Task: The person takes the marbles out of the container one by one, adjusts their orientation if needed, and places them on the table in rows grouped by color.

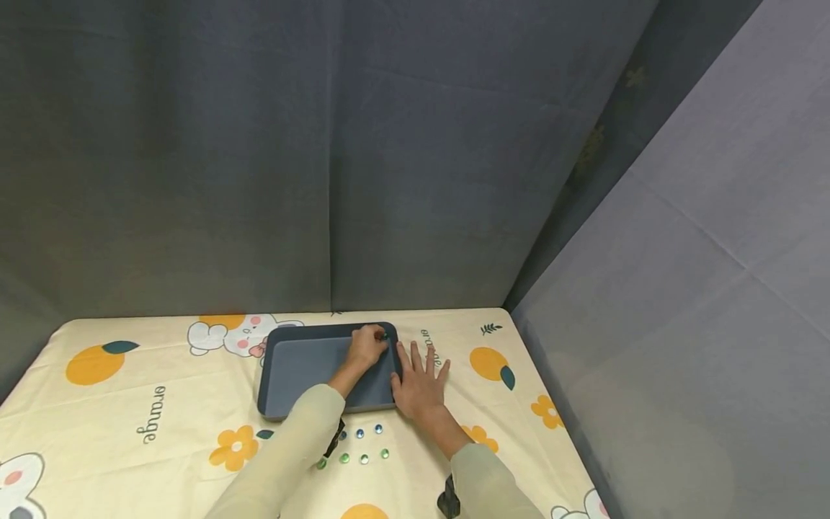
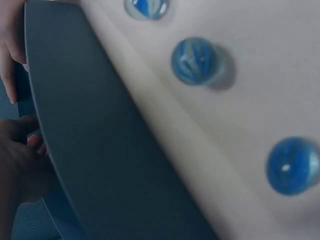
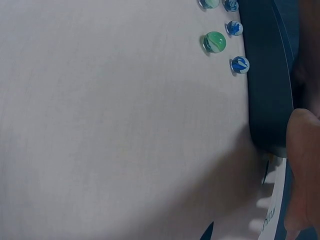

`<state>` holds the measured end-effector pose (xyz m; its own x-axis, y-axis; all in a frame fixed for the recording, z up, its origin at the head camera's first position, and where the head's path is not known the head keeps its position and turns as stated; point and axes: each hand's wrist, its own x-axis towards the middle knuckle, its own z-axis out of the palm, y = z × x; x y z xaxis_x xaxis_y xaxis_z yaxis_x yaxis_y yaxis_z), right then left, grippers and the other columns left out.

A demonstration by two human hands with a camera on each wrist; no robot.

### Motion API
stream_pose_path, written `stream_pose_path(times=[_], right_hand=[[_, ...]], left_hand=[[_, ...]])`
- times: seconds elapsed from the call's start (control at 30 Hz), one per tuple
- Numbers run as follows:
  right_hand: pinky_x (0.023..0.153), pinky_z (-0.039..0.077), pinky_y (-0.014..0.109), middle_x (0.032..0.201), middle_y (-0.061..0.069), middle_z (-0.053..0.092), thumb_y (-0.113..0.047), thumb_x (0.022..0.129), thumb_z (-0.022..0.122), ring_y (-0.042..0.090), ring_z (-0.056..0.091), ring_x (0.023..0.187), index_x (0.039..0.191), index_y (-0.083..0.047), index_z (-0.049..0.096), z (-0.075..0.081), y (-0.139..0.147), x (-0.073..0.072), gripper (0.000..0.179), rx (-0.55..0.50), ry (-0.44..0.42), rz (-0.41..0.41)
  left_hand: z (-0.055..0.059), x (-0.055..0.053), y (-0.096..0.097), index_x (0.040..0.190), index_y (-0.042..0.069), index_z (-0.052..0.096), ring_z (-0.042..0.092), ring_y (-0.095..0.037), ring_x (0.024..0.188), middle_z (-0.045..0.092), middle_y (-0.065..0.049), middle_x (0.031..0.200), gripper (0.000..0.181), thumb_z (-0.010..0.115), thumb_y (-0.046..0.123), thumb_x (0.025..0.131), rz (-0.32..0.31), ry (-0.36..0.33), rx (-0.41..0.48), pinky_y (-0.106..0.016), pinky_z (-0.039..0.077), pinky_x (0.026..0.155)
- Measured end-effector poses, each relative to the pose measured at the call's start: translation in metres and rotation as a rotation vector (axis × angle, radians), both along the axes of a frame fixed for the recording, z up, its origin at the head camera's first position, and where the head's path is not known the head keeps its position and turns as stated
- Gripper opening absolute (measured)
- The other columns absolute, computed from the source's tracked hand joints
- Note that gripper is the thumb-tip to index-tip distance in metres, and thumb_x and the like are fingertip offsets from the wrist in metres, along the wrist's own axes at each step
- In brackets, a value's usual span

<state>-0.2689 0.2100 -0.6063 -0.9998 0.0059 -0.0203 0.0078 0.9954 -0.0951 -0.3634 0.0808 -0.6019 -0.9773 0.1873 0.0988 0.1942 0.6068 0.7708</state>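
A grey rectangular baking tray (image 1: 305, 367) lies on the table. Over its far right corner, my left hand (image 1: 367, 347) reaches in with curled fingers, pinching a small green marble (image 1: 384, 336) close to the tray wall. My right hand (image 1: 418, 389) rests at the tray's right side, fingers spread, thumb against the rim. Along the tray's near side runs a row of blue marbles (image 1: 359, 433), seen large in the left wrist view as clear glass with blue swirls (image 2: 194, 61). Nearer me is a row of green marbles (image 1: 364, 458); the left sleeve partly covers these rows.
The tablecloth (image 1: 168, 461) is cream with printed oranges, flowers and rabbits. A dark grey curtain (image 1: 259, 180) hangs behind the table, and a lighter grey panel (image 1: 700, 324) slants along the right edge. Black straps (image 1: 449, 497) sit at my wrists.
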Motion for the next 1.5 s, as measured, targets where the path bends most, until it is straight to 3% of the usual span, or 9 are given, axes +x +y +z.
stream_pose_path(times=[0.27,0.6,0.87,1.1,1.23,1.37,1.5], right_hand=[[0.109,0.009,0.073,0.164,0.006,0.022,-0.046,0.103,0.040,0.042,0.012,0.148,0.160,-0.029,0.021,0.005,0.000,0.002,0.063,0.020,0.005,-0.003],[0.110,0.010,0.072,0.164,0.005,0.021,-0.046,0.104,0.039,0.042,0.012,0.149,0.160,-0.029,0.020,0.007,-0.002,0.004,0.062,0.026,-0.018,-0.004],[0.110,0.008,0.072,0.165,0.004,0.019,-0.047,0.104,0.038,0.040,0.010,0.149,0.161,-0.031,0.016,0.005,-0.001,0.002,0.063,0.031,-0.025,-0.008],[0.110,0.009,0.072,0.165,0.005,0.020,-0.048,0.103,0.038,0.041,0.011,0.149,0.161,-0.030,0.018,0.005,-0.002,0.002,0.063,0.036,-0.015,-0.005],[0.110,0.010,0.072,0.164,0.005,0.021,-0.046,0.103,0.040,0.041,0.012,0.149,0.160,-0.029,0.020,0.008,-0.003,0.003,0.063,0.029,-0.011,-0.005],[0.110,0.010,0.072,0.164,0.006,0.021,-0.046,0.104,0.041,0.041,0.012,0.149,0.160,-0.029,0.020,0.010,-0.003,0.004,0.063,0.026,-0.014,-0.004],[0.110,0.009,0.072,0.164,0.006,0.021,-0.046,0.104,0.041,0.042,0.012,0.149,0.160,-0.028,0.021,0.011,-0.002,0.005,0.063,0.013,-0.015,0.000]], left_hand=[[0.003,-0.005,0.005,0.110,-0.002,0.072,0.069,-0.030,0.100,0.072,-0.016,0.105,0.022,0.073,0.004,0.089,0.022,-0.039,-0.038,-0.044,0.055,0.085],[0.002,-0.003,0.008,0.097,-0.002,0.073,0.069,-0.030,0.090,0.072,-0.015,0.094,0.010,0.074,0.001,0.088,0.000,0.033,-0.116,-0.044,0.055,0.078],[0.002,-0.002,0.011,0.094,0.003,0.073,0.069,-0.029,0.087,0.072,-0.012,0.094,0.005,0.074,0.005,0.089,0.002,0.034,-0.188,-0.044,0.055,0.074],[0.000,0.001,0.004,0.091,0.001,0.072,0.069,-0.027,0.082,0.071,-0.011,0.088,0.007,0.075,0.000,0.085,-0.003,0.089,-0.094,-0.043,0.056,0.072],[-0.001,0.003,-0.005,0.088,0.000,0.071,0.068,-0.023,0.076,0.070,-0.008,0.080,0.007,0.075,-0.001,0.081,-0.004,0.087,-0.016,-0.040,0.056,0.070],[0.000,0.008,-0.016,0.084,0.001,0.070,0.064,-0.016,0.065,0.067,-0.002,0.071,0.009,0.073,-0.003,0.077,-0.037,0.103,0.076,-0.034,0.054,0.061],[0.001,0.011,-0.025,0.089,0.000,0.073,0.063,-0.014,0.064,0.068,-0.001,0.073,0.012,0.072,-0.004,0.078,-0.076,0.093,0.108,-0.033,0.053,0.060]])
